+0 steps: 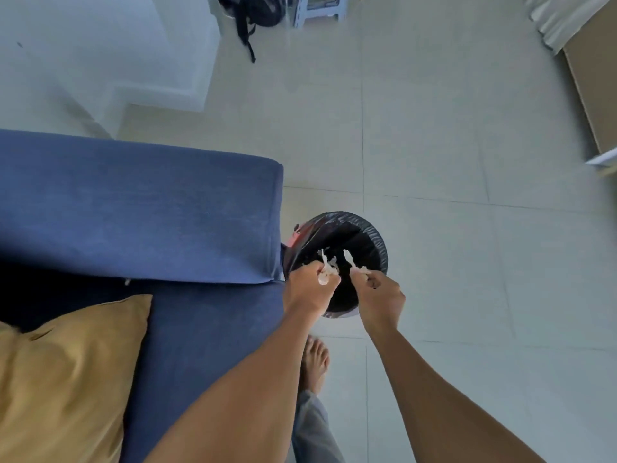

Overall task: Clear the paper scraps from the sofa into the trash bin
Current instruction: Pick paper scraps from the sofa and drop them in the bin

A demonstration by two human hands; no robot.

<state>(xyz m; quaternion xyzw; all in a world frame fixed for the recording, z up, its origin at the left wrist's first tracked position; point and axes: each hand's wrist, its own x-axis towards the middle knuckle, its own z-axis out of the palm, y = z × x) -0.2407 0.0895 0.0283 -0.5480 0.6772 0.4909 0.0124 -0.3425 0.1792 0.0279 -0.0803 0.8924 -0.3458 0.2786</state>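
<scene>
A round trash bin [374, 235] lined with a black bag stands on the floor beside the blue sofa [133, 208]. Both my hands hover over its opening. My left hand [309, 287] is closed around crumpled white paper scraps [326, 267] that stick out past the fingers. My right hand [382, 295] pinches another white paper scrap [353, 262] above the bin's dark inside. No scraps show on the visible part of the sofa.
A mustard cushion [66, 372] lies on the sofa seat at lower left. My bare foot [315, 360] stands on the tiled floor just behind the bin. A black backpack [257, 15] and a stool [319, 10] sit far back; a white step [160, 61] is behind the sofa.
</scene>
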